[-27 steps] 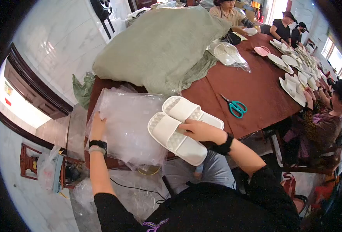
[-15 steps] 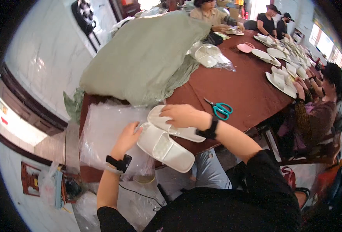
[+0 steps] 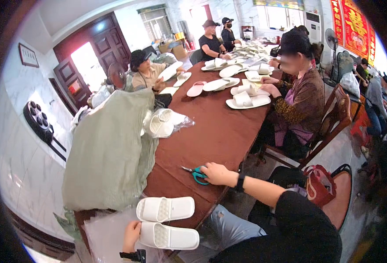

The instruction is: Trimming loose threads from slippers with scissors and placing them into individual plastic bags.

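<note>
Two white slippers lie side by side at the near left of the table, the farther slipper (image 3: pixel 182 207) almost parallel to the nearer slipper (image 3: pixel 184 238). With its thumb and fingers, my left hand (image 3: pixel 132 233) grips the nearer slipper's left end. My right hand (image 3: pixel 219 174) has its fingers on the teal handles of a pair of scissors (image 3: pixel 198 175). The blades point left, and the scissors rest on the brown tablecloth. Under the slippers is a stack of clear plastic bags (image 3: pixel 110 236).
A big grey-green sack (image 3: pixel 106 153) covers the table's left side. Beyond it are bagged white slippers (image 3: pixel 160 124) and a pink slipper (image 3: pixel 196 89). Several co-workers handle white slippers (image 3: pixel 248 101) along the table; one person (image 3: pixel 300 92) sits at right on a wooden chair.
My right hand has left the farther slipper and moved right to the scissors. Both slippers are now straightened side by side. The view has swung up and to the right.
</note>
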Motion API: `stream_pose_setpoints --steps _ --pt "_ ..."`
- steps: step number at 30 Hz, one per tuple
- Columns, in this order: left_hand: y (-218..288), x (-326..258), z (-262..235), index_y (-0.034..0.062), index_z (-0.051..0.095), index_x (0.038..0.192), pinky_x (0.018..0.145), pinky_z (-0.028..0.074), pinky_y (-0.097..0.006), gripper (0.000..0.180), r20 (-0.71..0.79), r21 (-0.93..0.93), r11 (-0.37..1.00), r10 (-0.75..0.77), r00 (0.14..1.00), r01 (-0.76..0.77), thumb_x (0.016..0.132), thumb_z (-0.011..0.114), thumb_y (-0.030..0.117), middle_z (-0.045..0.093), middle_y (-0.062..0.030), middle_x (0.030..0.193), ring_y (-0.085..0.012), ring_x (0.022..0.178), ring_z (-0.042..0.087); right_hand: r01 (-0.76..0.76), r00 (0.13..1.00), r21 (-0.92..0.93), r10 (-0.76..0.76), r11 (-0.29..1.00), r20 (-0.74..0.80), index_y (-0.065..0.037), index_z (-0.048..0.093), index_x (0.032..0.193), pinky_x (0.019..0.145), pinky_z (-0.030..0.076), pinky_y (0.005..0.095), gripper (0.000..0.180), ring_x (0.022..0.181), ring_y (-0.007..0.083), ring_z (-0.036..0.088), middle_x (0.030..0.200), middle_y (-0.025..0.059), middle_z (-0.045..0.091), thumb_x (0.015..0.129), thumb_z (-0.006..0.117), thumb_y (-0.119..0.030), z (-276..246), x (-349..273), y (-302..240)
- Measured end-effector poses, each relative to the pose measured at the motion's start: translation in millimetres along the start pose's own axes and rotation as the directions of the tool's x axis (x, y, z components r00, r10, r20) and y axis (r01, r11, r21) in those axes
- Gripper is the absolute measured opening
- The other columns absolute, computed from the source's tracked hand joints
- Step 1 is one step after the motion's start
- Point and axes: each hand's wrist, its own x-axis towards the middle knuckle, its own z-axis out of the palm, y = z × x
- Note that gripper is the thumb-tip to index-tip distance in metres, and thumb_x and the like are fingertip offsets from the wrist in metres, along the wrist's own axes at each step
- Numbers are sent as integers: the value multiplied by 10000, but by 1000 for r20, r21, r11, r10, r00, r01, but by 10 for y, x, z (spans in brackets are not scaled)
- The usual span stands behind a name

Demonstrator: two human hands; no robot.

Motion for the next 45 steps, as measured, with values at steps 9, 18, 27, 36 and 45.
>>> stream_pose_setpoints --steps 9,18,27,36,45 --pt "178 126 -77 -46 635 972 586 477 -257 227 200 -231 971 -14 980 60 786 649 83 653 -67 774 -120 636 597 -298 949 518 309 802 67 19 424 1221 768 496 378 593 926 363 596 1068 212 578 729 640 -233 -303 -640 206" --pt "-148 276 -188 -8 659 836 659 495 -318 219 5 149 988 36 999 -36 673 702 131 675 -129 809 -197 741 638 -334 936 898 -212 -286 281 5 372 1263 529 377 230 579 611 106 503 733 41 518 896 525 -416 -615 -841 -646" --pt "-222 209 -249 -33 660 829 618 473 -286 192 -19 42 998 41 999 -40 744 677 138 662 -91 738 -130 669 594 -14 653 502 -372 865 660 1 507 986 669 458 469 643 780 428 584 774 247 608 862 384 -618 -507 -427 -1397" --pt "-44 199 -145 -34 634 847 626 482 -294 157 27 13 1000 27 999 -28 756 668 91 650 -89 745 -151 694 606 -190 548 488 -320 852 773 32 576 800 534 465 355 675 505 217 575 582 127 572 851 422 -623 -68 93 -1604" --pt "94 -652 -746 -21 522 989 537 408 -241 149 -631 340 912 403 663 -231 864 530 61 586 -66 752 -111 623 524 -188 750 666 -332 722 572 -30 561 1106 696 480 372 472 800 277 628 902 168 635 859 572 -432 -470 -436 -1024"
